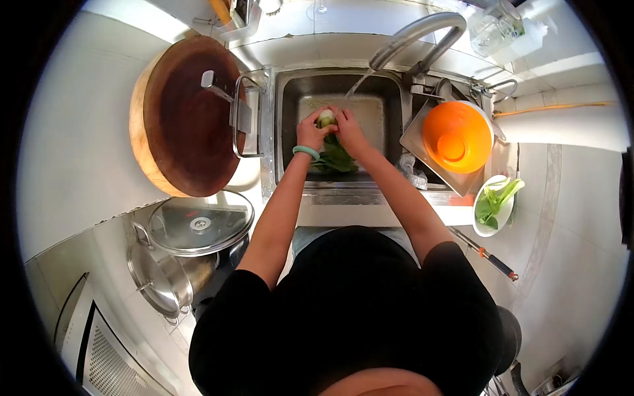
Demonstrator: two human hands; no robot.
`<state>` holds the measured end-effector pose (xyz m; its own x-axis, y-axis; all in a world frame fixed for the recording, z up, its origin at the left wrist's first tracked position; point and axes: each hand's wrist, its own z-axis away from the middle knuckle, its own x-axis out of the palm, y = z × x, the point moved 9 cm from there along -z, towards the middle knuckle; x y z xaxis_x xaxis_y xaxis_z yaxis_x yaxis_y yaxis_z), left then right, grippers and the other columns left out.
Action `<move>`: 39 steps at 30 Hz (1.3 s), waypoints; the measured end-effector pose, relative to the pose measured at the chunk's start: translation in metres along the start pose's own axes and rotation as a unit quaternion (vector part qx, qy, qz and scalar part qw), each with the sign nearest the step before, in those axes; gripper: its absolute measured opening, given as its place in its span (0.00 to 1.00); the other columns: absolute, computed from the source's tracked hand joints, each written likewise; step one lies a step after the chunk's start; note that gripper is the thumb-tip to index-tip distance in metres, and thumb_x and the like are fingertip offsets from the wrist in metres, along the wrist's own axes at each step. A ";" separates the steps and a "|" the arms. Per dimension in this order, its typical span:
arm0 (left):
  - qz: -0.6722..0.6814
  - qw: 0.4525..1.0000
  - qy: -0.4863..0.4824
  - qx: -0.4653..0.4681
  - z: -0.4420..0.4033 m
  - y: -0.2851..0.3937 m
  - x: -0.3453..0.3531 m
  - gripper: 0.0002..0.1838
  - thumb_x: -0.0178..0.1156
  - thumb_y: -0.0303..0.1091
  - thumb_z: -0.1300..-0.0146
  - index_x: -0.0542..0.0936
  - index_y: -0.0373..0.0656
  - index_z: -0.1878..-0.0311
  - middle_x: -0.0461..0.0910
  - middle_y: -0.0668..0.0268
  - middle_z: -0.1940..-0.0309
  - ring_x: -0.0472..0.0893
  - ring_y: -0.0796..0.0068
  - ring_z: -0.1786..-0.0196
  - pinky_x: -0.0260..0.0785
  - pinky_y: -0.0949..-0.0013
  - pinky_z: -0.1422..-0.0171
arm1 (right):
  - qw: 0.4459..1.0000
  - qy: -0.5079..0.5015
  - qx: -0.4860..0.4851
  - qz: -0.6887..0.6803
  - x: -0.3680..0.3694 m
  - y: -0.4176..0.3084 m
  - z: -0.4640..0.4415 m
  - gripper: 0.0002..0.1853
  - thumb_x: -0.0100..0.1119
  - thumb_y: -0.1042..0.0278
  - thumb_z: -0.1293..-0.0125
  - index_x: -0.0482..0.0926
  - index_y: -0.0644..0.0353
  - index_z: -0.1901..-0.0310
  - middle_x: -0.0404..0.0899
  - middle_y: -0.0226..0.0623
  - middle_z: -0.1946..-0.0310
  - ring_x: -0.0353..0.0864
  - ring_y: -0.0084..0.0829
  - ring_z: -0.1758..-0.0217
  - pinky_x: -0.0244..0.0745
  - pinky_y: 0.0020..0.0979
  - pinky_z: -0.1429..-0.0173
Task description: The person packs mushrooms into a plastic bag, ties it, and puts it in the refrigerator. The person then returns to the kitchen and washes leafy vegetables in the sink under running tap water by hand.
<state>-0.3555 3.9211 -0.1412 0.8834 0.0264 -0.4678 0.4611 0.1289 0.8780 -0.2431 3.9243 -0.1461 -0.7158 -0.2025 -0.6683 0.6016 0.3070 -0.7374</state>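
Observation:
A leafy green vegetable (337, 157) with a pale base is held over the steel sink (386, 135), its leaves hanging toward the person's body. My left hand (310, 131), below which a pale green bangle circles the wrist, is closed round the left side of the base. From the right, my right hand (348, 131) grips the same base, its fingers close to those of the left. Water runs from the curved faucet (422, 30) and falls just beyond the hands.
Left of the sink stands a round wooden board (188, 119) behind a metal rack (247, 119). An orange bowl (457, 137) sits to the right, near a white bowl (485, 231) with green leaves. A glass lid (201, 223) lies at the lower left.

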 end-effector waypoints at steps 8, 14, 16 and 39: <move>-0.095 0.991 -0.084 0.030 -0.013 -0.010 0.008 0.28 0.69 0.32 0.54 0.75 0.45 0.46 0.77 0.54 0.52 0.77 0.57 0.51 0.70 0.62 0.48 | 0.982 0.000 -0.106 0.158 0.020 -0.002 -0.001 0.22 0.50 0.75 0.43 0.63 0.67 0.46 0.67 0.50 0.56 0.74 0.50 0.59 0.74 0.40 0.57; -0.126 0.968 -0.215 -0.014 -0.003 -0.059 0.032 0.29 0.67 0.35 0.49 0.70 0.42 0.43 0.73 0.55 0.48 0.74 0.58 0.47 0.67 0.62 0.45 | 0.984 -0.143 -0.081 0.071 0.040 0.049 -0.009 0.16 0.52 0.69 0.42 0.71 0.63 0.52 0.73 0.45 0.59 0.77 0.45 0.63 0.73 0.38 0.60; 0.087 0.969 -0.225 -0.042 -0.003 -0.075 0.041 0.24 0.64 0.35 0.45 0.69 0.42 0.46 0.74 0.62 0.54 0.75 0.66 0.51 0.68 0.66 0.48 | 0.986 -0.155 -0.029 -0.053 0.030 0.045 -0.012 0.14 0.52 0.67 0.40 0.73 0.61 0.53 0.75 0.43 0.60 0.77 0.44 0.63 0.72 0.38 0.60; -0.120 0.969 -0.213 -0.031 -0.023 -0.049 0.029 0.23 0.54 0.43 0.37 0.65 0.37 0.45 0.73 0.49 0.53 0.74 0.56 0.52 0.65 0.62 0.49 | 0.995 -0.004 -0.070 0.071 0.030 0.008 -0.015 0.13 0.47 0.78 0.44 0.66 0.64 0.56 0.71 0.52 0.63 0.72 0.52 0.59 0.68 0.44 0.57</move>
<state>-0.3543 3.9387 -0.1999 0.7114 -0.4223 -0.5617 0.6637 0.1410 0.7346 -0.2653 3.9348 -0.1701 -0.6243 -0.1559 -0.7654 0.6406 0.4586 -0.6159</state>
